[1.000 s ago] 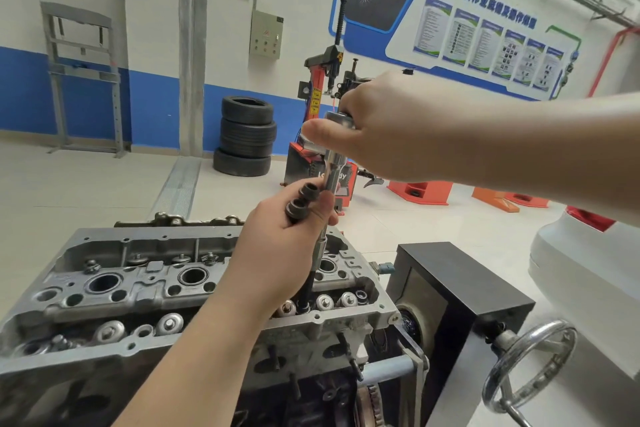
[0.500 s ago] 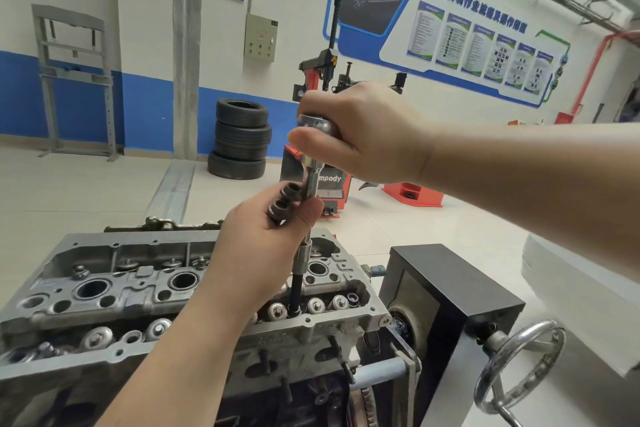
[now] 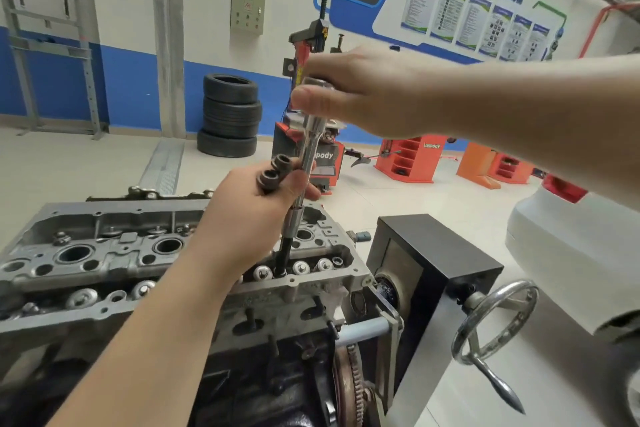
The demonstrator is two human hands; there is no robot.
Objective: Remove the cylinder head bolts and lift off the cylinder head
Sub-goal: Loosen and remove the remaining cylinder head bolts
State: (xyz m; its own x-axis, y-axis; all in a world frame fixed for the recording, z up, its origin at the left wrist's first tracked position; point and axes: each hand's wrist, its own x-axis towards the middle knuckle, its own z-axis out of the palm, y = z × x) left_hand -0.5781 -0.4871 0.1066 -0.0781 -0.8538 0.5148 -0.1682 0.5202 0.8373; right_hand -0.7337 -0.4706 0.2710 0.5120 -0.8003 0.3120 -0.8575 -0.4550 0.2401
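Note:
The grey aluminium cylinder head [image 3: 114, 253] sits on the engine block, bolted to a black stand. A long chrome extension bar with a dark socket [image 3: 294, 218] stands upright in a bolt hole near the head's right end. My right hand [image 3: 363, 94] grips the top of the bar from above. My left hand [image 3: 249, 218] curls round the bar's middle and also holds two dark cylinder head bolts [image 3: 273, 172], whose heads stick up above the fingers.
The black engine stand [image 3: 433, 267] with a chrome handwheel [image 3: 495, 319] is at the right. A white car body [image 3: 571, 246] lies further right. Stacked tyres [image 3: 230, 114], a tyre changer [image 3: 311, 45] and orange stands [image 3: 408, 159] are on the floor behind.
The view has shifted slightly. My right hand has turned a little on top of the bar; my left hand stays on the bar with the bolts.

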